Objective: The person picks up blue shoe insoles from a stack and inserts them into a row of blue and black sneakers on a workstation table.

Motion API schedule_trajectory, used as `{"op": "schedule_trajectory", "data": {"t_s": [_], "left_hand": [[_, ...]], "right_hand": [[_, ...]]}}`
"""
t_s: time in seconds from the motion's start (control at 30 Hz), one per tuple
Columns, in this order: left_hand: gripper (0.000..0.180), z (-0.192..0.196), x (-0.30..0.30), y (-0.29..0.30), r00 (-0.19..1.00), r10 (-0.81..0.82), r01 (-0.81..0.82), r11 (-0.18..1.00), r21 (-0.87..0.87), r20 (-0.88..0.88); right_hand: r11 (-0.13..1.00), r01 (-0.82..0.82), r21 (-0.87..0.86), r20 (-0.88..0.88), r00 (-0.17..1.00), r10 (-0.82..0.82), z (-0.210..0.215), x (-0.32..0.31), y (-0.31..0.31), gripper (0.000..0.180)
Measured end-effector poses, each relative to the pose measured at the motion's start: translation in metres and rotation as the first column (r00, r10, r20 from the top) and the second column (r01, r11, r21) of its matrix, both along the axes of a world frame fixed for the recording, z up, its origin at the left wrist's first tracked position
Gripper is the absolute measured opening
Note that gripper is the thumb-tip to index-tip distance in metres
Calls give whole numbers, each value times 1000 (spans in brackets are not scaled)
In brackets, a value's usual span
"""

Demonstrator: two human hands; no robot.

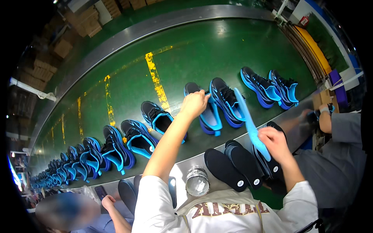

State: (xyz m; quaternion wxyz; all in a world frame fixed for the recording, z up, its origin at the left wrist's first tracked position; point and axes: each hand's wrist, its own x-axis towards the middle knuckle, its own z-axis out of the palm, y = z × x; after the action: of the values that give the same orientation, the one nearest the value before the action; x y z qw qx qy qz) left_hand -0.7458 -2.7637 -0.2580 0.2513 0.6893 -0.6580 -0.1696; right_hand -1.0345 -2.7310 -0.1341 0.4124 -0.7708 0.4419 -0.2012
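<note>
My left hand (196, 104) is closed on the tongue area of a black and blue sneaker (211, 121), which lies on the green conveyor belt with its heel toward me. In my right hand (275, 143) is a light blue insole (247, 116), gripped near its lower end and held up beside a second sneaker (226, 101). That neighbouring shoe stands just right of the first one. Below my right hand, black insoles (222, 169) with round white stickers lie in stacks on the metal ledge.
Another sneaker pair (261, 87) stands farther right on the belt (217, 46). A long row of sneakers (116, 149) stretches left. A glass jar (197, 181) sits on the ledge near me. Co-workers sit on both sides; the left one's hand (108, 202) is by a phone (100, 192).
</note>
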Motion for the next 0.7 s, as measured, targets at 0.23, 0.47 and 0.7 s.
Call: {"op": "schedule_trajectory", "data": {"t_s": [0.23,0.47,0.7], "left_hand": [[42,-10,4,6,879,215,-133,968,215,-426],[40,-20,3,15,660,335,-168,938,303,-672],[43,-9,-4,23,591,328,-188,945,269,-737]], "right_hand": [[880,-218,423,-216,919,331,-39,78,-58,20],[852,-493,-176,-627,723,289,-136,130,-36,25],[862,-503,60,-771,525,360,-81,136,-40,30]]}}
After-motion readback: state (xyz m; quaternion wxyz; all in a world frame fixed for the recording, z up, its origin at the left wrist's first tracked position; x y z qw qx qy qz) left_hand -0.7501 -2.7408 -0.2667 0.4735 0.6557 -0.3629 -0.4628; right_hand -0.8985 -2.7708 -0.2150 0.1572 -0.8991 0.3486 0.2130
